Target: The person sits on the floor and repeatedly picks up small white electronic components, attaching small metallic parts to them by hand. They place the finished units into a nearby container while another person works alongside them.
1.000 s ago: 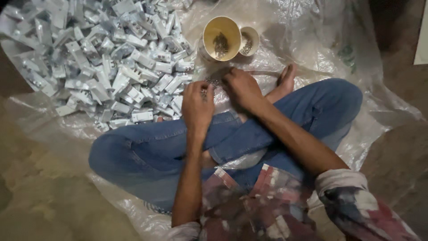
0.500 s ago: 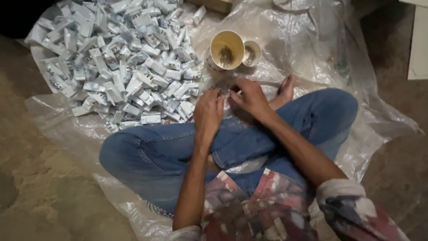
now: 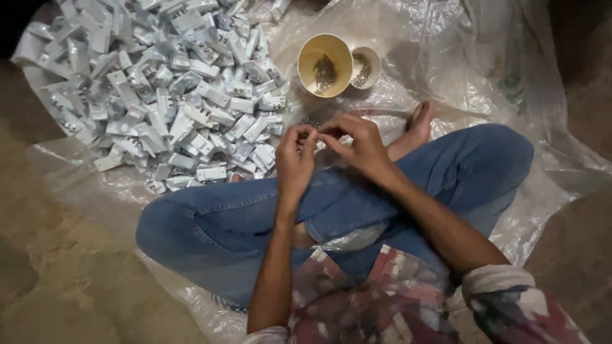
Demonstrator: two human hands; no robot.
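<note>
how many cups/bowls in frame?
2. A yellow cup stands on the plastic sheet beyond the hands, and a smaller white bowl touches its right side. Both hold small dark parts. More could be hidden under the pile of white plastic parts.

The person sits with legs crossed. Both bare arms reach forward over the knees. The left hand (image 3: 294, 159) and the right hand (image 3: 358, 143) meet in the middle, fingers bent and fingertips pinched close together.
</note>
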